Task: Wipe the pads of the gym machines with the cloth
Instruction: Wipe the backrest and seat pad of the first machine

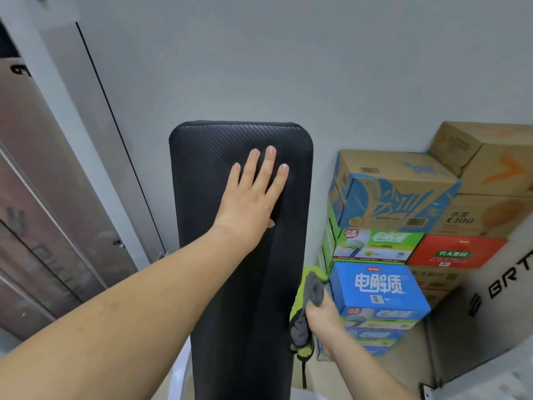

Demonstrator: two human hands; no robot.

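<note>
Left of frame: pale door panels [72, 168], leaning with the lens. Centre: one black textured pad [207, 174], upright against a grey wall [288, 67], its rounded top in mid-frame. One left grip [251, 197] lies flat and unclenched on the pad's upper half; four straight fingers [269, 163] are visible, pointing up. Lower right of the pad: one right grip [323, 316], fingers curled round one green-and-grey cloth [313, 287], which is bunched at the pad's right edge. Right of frame: stacked cartons, among them one green [377, 243], one blue [377, 287] beneath it, one red [455, 251] beside the green one, and brown ones above.
</note>
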